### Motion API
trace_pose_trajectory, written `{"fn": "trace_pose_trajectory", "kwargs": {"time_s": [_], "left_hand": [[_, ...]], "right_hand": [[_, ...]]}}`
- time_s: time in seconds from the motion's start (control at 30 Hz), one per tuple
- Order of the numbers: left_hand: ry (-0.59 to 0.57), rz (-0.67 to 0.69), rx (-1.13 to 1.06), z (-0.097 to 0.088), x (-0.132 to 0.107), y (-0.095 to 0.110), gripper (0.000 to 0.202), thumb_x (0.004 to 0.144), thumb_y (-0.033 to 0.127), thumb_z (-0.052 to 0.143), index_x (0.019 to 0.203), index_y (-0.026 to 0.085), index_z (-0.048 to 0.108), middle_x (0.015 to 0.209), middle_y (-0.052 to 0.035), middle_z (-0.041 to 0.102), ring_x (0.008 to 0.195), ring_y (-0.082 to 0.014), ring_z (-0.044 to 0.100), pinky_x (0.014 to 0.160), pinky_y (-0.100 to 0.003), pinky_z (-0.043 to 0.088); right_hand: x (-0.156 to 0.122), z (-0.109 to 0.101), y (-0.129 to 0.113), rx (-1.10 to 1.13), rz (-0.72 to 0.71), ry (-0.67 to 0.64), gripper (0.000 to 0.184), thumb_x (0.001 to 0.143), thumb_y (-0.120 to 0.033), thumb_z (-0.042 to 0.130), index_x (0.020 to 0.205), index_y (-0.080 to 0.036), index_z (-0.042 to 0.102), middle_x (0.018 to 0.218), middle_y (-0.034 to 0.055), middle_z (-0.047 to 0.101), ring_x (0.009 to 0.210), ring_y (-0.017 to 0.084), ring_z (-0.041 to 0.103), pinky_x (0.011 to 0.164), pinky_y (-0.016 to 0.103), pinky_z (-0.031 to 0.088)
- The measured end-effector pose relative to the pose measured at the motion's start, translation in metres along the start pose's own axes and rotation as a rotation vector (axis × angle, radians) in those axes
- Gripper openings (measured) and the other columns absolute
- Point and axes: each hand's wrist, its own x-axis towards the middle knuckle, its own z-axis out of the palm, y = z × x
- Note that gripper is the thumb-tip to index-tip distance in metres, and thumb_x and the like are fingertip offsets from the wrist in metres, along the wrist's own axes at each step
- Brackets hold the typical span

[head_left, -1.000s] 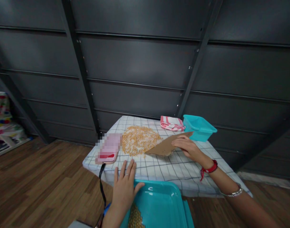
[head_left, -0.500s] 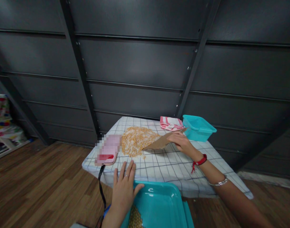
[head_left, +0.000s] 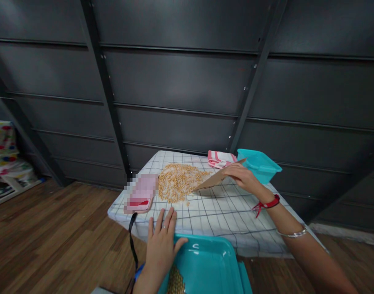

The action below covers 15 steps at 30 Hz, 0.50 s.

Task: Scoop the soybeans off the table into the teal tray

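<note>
on the table [head_left: 223, 216] i pinch the card [head_left: 213, 181] in my right hand [head_left: 243, 179] beside the beans [head_left: 179, 181], my left hand [head_left: 162, 247] flat, open on the tray [head_left: 214, 265].

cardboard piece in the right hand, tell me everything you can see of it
The cardboard piece is a flat, plain brown sheet with an uneven outline that tapers to a point at its raised far end. The right hand grips its right part and holds it tilted. Its lower left edge meets the checked cloth at the rim of the pile of yellow grains. No print or fold shows on it.
</note>
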Motion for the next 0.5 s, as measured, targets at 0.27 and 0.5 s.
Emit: {"fn": "trace_pose_trajectory", "kwargs": {"time_s": [0.27,0.5], "left_hand": [[-0.021,0.0,-0.027,0.0,0.0,0.0,0.065,0.075,0.063,0.03,0.123,0.02,0.043,0.125,-0.0078,0.051,0.116,-0.0288,0.04,0.097,-0.05,0.023],[0.003,0.012,0.008,0.003,0.001,0.002,0.065,0.075,0.063,0.029,0.122,0.02,0.044,0.125,-0.0078,0.051,0.116,-0.0283,0.04,0.098,-0.049,0.021]], "right_hand": [[-0.003,0.002,0.005,-0.142,0.127,0.185,0.031,0.08,-0.009,0.036,0.097,-0.021,0.058,0.086,0.0046,0.065,0.084,0.018,0.06,0.074,0.036,0.048],[-0.019,0.032,-0.001,-0.193,0.012,0.21,0.038,0.074,-0.001,0.032,0.095,-0.02,0.058,0.087,0.0048,0.065,0.084,0.017,0.059,0.074,0.037,0.046]]}}
